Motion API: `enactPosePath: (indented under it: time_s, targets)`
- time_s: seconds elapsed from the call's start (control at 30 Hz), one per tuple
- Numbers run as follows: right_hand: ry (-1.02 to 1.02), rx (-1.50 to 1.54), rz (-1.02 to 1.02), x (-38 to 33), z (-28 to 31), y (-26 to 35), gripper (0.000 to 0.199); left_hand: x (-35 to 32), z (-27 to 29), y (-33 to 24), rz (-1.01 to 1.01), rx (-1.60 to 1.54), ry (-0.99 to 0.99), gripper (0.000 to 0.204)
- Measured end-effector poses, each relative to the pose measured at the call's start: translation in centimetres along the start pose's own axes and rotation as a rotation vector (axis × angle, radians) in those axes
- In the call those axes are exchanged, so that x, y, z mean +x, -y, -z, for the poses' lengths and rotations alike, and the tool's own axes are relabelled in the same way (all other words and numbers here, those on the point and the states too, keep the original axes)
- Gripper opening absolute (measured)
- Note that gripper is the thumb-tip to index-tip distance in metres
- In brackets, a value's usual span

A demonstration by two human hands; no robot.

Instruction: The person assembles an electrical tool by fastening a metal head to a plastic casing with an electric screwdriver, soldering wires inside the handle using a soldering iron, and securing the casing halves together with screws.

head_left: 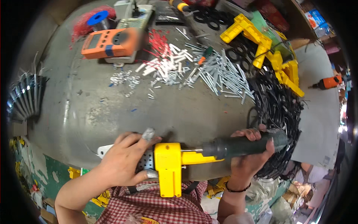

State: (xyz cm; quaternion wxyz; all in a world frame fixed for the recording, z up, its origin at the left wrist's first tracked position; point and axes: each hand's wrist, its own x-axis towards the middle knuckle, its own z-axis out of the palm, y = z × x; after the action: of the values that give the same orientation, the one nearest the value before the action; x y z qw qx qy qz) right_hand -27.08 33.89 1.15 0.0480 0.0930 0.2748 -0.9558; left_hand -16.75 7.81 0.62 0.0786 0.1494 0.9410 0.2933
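Note:
My left hand point(123, 160) is closed around a device with a yellow plastic housing point(167, 170) at the table's near edge. Its dark perforated metal part point(147, 161) shows between my thumb and fingers, which have grey tape on their tips. A pale flat end piece point(103, 150) sticks out left of that hand. My right hand point(251, 156) grips a dark, cylindrical power screwdriver point(238, 146), held level. The screwdriver's bit point(191, 150) points left and meets the housing's right side; whether it sits in a screw is hidden. Below the bit, a yellow arm point(203, 158) extends from the housing.
Across the grey table point(179, 119) lie long screws point(223, 72), white tubes point(166, 61) and small metal parts point(125, 79). An orange multimeter point(110, 43) stands far left. Black cables point(278, 108) heap at right beside yellow housings point(263, 46). Metal strips point(28, 93) fan out at left.

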Motion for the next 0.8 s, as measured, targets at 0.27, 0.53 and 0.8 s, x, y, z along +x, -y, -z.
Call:
enactPosePath:
  time_s: [0.27, 0.53, 0.8]
  targets:
    - [-0.029, -0.075, 0.050, -0.2, 1.2, -0.1, 0.038, 3.9, 1.5, 5.1, 0.251, 0.002, -0.489, 0.035]
    - [-0.004, -0.089, 0.043, -0.2, 0.9, 0.1, 0.038, 2.9, 2.7, 4.6, 0.088, 0.257, -0.417, 0.019]
    - [-0.026, -0.101, 0.059, -0.4, 1.0, 0.0, 0.038, -1.1, -1.4, 0.7, 0.244, -0.303, -0.462, 0.020]
